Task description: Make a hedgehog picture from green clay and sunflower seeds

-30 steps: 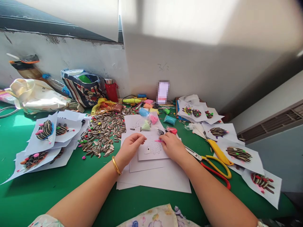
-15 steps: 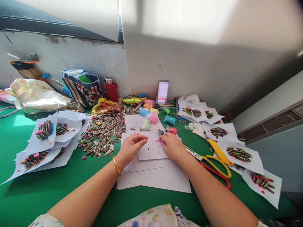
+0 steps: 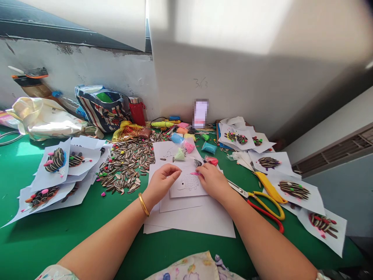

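Left hand [image 3: 161,184] curled loosely, right hand [image 3: 212,182] pinching pink clay [image 3: 194,174] over a hedgehog drawing [image 3: 188,182].

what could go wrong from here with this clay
The pink modelling clay by the right hand could smear the hedgehog outline sheet beneath it. The scissors, blades pointing toward that hand, could nick it if it slides right. Loose sunflower seeds beside the left hand could get knocked about.

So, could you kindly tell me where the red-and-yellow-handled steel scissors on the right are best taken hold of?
Grip the red and yellow loop handles from the near right: they lie flat and nearest you, while the steel blades point at your right hand.
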Available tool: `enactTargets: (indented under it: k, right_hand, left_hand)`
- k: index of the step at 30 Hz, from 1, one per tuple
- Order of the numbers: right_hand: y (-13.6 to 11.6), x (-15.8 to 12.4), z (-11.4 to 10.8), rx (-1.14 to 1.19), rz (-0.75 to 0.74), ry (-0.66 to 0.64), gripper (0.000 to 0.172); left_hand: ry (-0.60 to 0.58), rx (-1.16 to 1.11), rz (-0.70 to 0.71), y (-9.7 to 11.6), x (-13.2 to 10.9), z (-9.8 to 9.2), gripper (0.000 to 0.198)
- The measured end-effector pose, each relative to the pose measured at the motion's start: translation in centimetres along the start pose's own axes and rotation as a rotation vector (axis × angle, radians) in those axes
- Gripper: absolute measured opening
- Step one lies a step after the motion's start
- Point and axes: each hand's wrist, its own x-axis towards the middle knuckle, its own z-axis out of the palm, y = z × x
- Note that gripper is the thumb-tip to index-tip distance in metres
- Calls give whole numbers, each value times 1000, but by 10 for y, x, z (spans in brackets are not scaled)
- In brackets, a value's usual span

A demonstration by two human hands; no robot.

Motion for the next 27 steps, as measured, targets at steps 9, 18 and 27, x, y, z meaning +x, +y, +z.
enactTargets:
  k: [9,18,27]
  right_hand:
    - [0,0,0,10,7,-10,23]
    - [1,1,2,9,5,-7,23]
    - [2,0,3,5,-4,8,23]
  left_hand:
    - [7,165,100,3,-1,-2,13]
    - [8,336,218,3,0,-3,11]
    - [-29,364,238,3,-3,-1,18]
